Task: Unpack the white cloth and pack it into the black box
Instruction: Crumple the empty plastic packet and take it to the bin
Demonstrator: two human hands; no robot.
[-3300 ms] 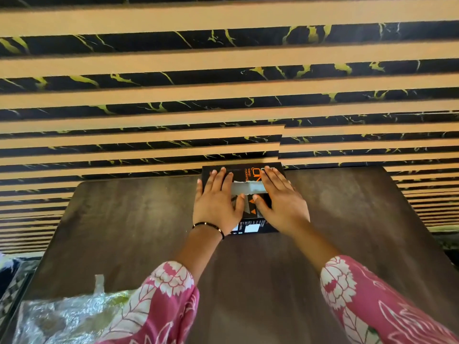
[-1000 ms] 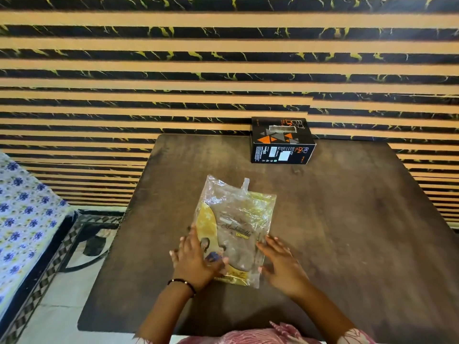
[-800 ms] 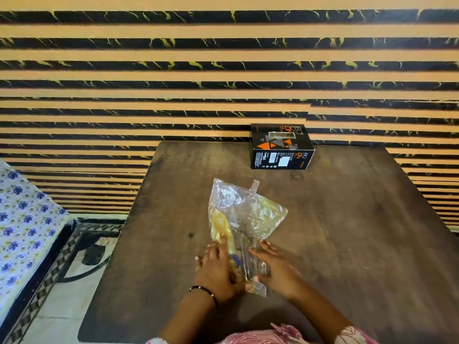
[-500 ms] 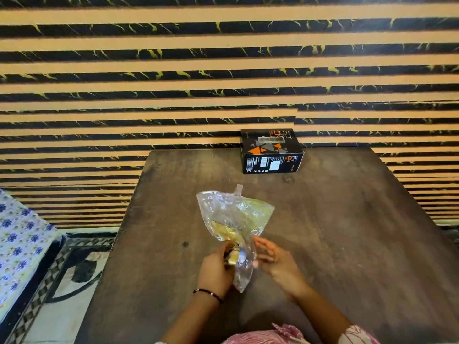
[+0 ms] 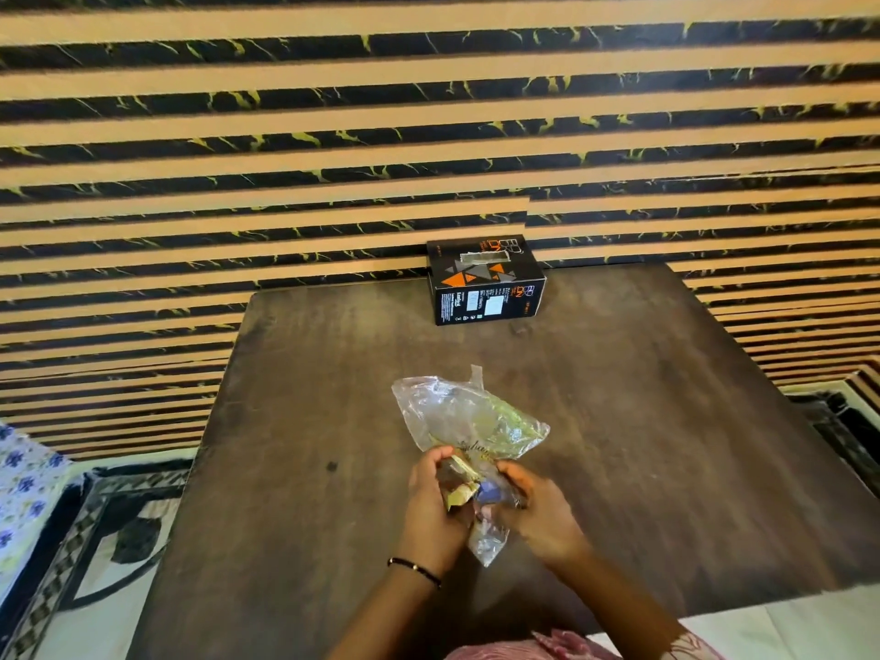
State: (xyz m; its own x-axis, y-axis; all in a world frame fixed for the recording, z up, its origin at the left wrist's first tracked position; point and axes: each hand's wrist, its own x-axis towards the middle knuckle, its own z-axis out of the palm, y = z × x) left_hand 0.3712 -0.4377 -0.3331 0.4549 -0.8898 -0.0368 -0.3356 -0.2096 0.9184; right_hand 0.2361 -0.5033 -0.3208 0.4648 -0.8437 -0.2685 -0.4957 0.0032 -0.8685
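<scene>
A clear plastic packet [image 5: 469,419] with gold print sits crumpled over the middle of the dark wooden table [image 5: 643,421], its near end lifted. My left hand [image 5: 435,504] pinches that near end, where a gold flap is folded back. My right hand [image 5: 540,509] grips the same end from the right side. No white cloth shows through the plastic. The black box [image 5: 485,281] with orange triangles stands shut at the far edge of the table, against the wall, well beyond both hands.
A striped tan and black wall [image 5: 333,135] rises right behind the table. To the left, lower down, are a blue-flowered fabric [image 5: 24,483] and a patterned floor [image 5: 95,540]. The table's near edge runs just under my forearms.
My hands left the black box and came back to the packet near me. The packet went from lying flat to being gathered and lifted at its near end, with both hands closing on it.
</scene>
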